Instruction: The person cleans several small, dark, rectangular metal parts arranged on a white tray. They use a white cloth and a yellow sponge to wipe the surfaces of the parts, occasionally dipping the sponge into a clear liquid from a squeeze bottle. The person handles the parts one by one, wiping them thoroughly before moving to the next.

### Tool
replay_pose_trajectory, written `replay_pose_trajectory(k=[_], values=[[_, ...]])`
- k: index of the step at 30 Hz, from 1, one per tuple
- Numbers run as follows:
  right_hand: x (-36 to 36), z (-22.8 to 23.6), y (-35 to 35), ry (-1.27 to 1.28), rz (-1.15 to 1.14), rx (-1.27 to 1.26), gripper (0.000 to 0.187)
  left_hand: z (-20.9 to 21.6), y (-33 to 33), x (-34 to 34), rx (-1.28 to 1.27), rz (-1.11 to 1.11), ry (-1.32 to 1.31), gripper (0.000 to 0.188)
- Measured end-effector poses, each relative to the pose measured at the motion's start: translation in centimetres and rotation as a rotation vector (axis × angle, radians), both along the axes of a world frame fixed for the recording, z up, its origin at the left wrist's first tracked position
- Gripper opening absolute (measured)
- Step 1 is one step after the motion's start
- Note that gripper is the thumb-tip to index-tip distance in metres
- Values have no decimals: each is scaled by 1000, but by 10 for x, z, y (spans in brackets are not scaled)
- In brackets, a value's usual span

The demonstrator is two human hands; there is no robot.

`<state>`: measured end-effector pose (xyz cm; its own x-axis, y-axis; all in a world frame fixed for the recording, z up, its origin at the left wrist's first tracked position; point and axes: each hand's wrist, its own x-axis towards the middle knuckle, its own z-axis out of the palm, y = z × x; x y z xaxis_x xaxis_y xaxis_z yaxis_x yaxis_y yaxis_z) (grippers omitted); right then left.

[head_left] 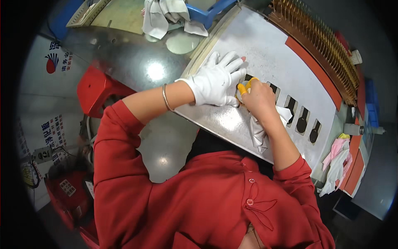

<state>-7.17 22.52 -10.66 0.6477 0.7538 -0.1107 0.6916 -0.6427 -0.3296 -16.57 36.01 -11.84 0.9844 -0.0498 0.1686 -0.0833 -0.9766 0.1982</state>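
My left hand, in a white glove with one fingertip bare, lies with its fingers spread on the white work surface. Yellow covers sit on the fingertips of my right hand, which is closed on a white cloth. The cloth is bunched under that hand, against a flat piece with a dark face, mostly hidden by my fingers. Rightward from there runs a row of similar flat pieces with black round-and-bar shapes, among them one dark piece and the end piece.
A brown rack with many thin upright slats stands along the far right edge. White cloths lie at the back left. Pink and white cloths hang at the right, near a bottle. A red stool stands left.
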Motion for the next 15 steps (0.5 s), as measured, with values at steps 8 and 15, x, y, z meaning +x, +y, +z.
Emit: replay_pose_trajectory(k=[8,15], values=[[-14,1,-13,65,-3,-20,29,5,3,6,38,-157,20,92],[-32,-9,-35,111,110,42,27,20,2,7,76,-176,103,110]])
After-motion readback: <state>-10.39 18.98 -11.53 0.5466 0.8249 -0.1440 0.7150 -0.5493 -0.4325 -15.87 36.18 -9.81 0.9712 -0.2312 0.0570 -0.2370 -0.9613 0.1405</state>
